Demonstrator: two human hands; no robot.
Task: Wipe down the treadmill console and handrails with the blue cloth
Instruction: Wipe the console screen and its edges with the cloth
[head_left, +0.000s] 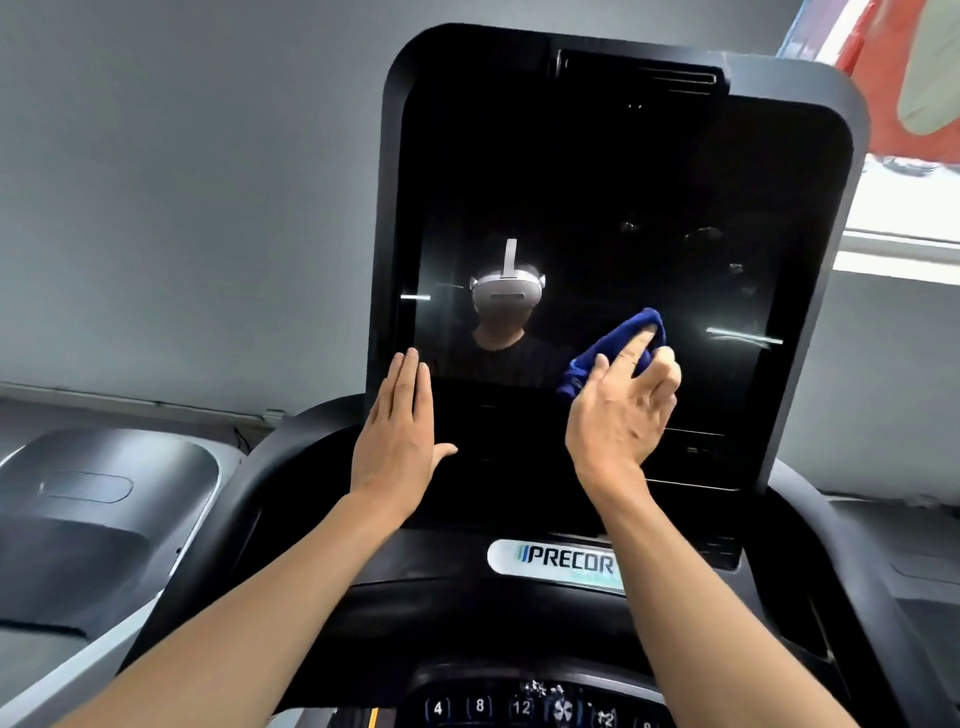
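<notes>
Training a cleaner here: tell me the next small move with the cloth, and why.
Probably sweep the blue cloth, held by the right hand, up and right across the screen: smudges show there, while the left hand steadies the console edge.

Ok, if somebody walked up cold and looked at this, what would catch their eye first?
Most likely the blue cloth, bright against the big black screen, bunched under the right hand low on the screen's right half. Next, the left hand lying flat on the screen's lower left edge. Then the white Precor badge just under the screen.
</notes>
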